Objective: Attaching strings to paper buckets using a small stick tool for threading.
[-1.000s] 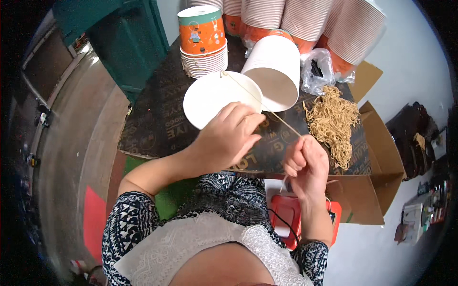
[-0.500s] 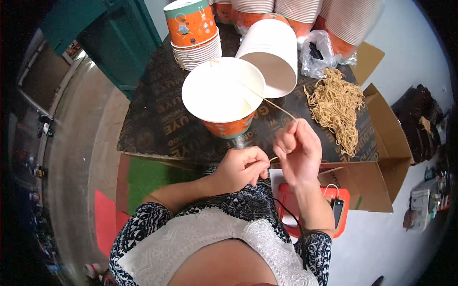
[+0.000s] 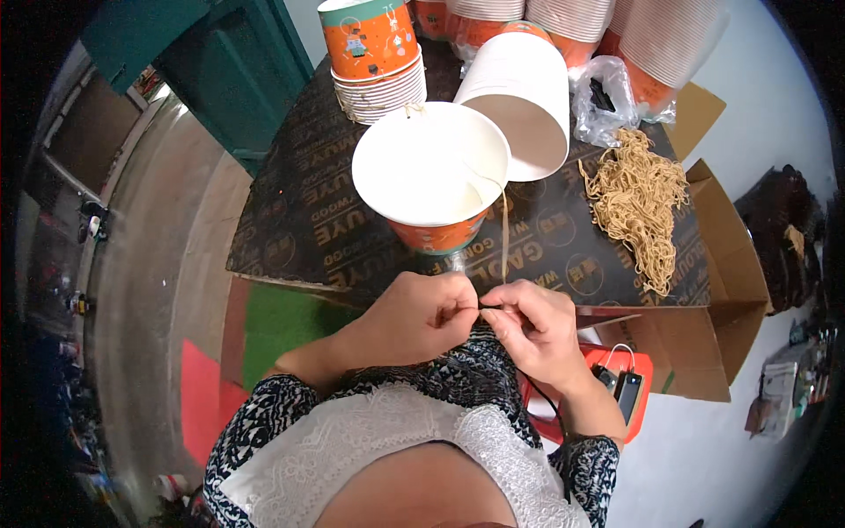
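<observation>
My left hand (image 3: pixel 421 317) and my right hand (image 3: pixel 539 334) meet fingertip to fingertip, just off the table's near edge. Both are closed in a pinch. A tan cord (image 3: pixel 505 238) runs out of a white-lined paper bucket (image 3: pixel 400 167), over its right rim and down to my right fingers. The cord's end is hidden in the grip of both hands. A small dark bit shows between the fingertips; I cannot make out what it is. Orange print covers the outside of the upright bucket, and a short cord piece (image 3: pixel 414 109) lies at its far rim.
A heap of tan cord (image 3: pixel 638 211) lies on the table's right. Behind the bucket are a white paper tub (image 3: pixel 519 97) on its side, a stack of orange paper tubs (image 3: pixel 374 53) and a clear plastic bag (image 3: pixel 606 106). An open carton (image 3: pixel 722 238) stands beside the table.
My right hand has come down to meet the left. The cord, stretched slantwise before, now hangs over the bucket's rim. The view has shifted slightly.
</observation>
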